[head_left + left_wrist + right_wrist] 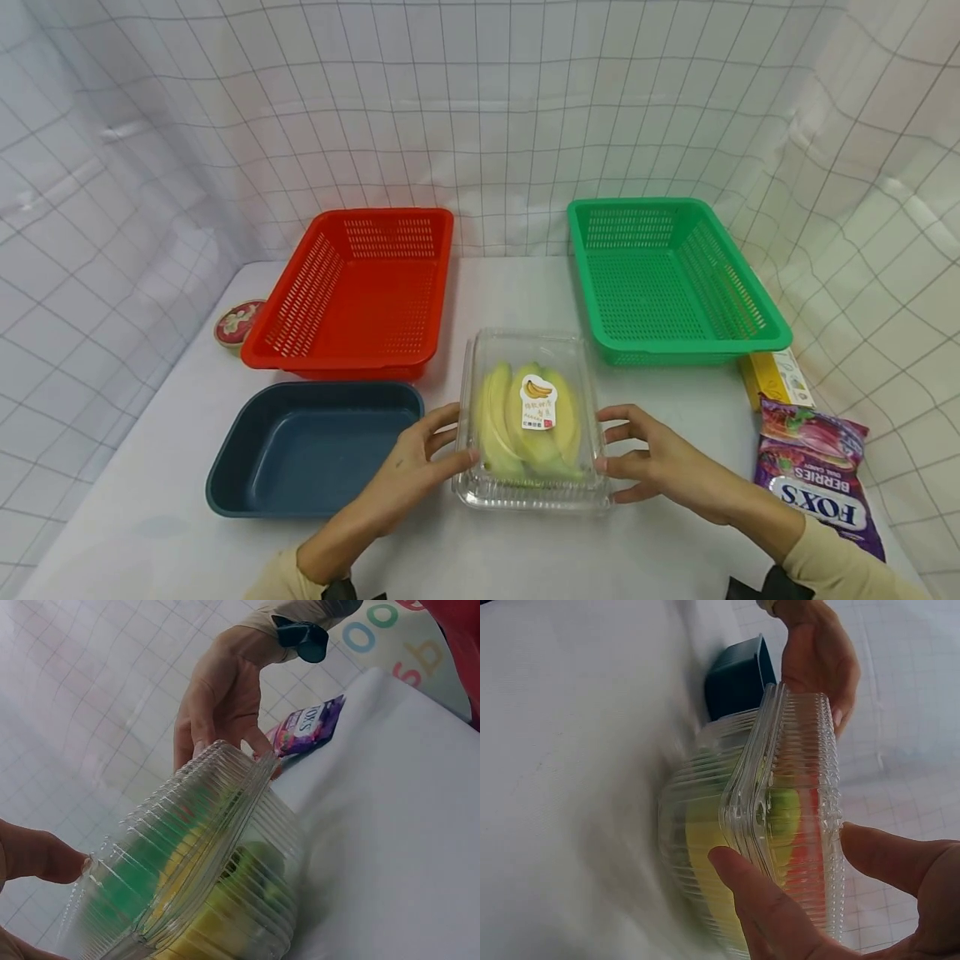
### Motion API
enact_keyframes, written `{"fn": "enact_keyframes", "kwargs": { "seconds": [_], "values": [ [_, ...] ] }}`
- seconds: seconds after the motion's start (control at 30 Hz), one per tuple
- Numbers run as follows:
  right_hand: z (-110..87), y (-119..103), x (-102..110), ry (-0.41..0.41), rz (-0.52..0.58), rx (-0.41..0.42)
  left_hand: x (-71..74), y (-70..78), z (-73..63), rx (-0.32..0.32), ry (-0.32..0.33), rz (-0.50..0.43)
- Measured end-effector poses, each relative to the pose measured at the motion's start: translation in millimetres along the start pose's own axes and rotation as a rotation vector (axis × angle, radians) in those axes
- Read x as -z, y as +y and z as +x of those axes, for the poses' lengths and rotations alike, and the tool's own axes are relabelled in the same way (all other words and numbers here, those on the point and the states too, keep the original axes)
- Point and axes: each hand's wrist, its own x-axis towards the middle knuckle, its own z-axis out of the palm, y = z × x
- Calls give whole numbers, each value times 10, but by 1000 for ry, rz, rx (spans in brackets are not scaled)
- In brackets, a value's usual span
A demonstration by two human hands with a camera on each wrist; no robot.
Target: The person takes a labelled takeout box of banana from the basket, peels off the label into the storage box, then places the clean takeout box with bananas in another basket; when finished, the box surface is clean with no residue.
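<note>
A clear plastic clamshell box [534,500] with several yellow bananas [495,417] inside is at the middle front of the table, its lid closed. The lid carries a white label [538,402] with a banana picture. My left hand [416,458] holds the box's left side, thumb near the front corner. Opposite it, my right hand [656,458] grips the right side. In the right wrist view, that hand's thumb [889,859] is at the lid's edge and a finger lies along the ribbed rim [742,802]. Greenish banana stems [259,862] show through the wall in the left wrist view.
Left of the box stands a dark blue bin [315,510], with a red basket [337,363] behind it. A round red-topped container [238,322] sits beside that basket. Back right is a green basket [675,346], then a yellow box [776,377] and a purple Fox's candy bag [813,475].
</note>
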Motion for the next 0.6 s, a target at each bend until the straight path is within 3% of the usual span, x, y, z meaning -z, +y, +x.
{"fn": "enact_keyframes", "kwargs": {
  "seconds": [0.3, 0.6],
  "values": [
    [9, 66, -59, 21, -27, 3, 1, -22, -51, 54, -36, 59],
    [1, 102, -91, 29, -51, 28, 30, -28, -78, 54, -74, 84]
  ]
}}
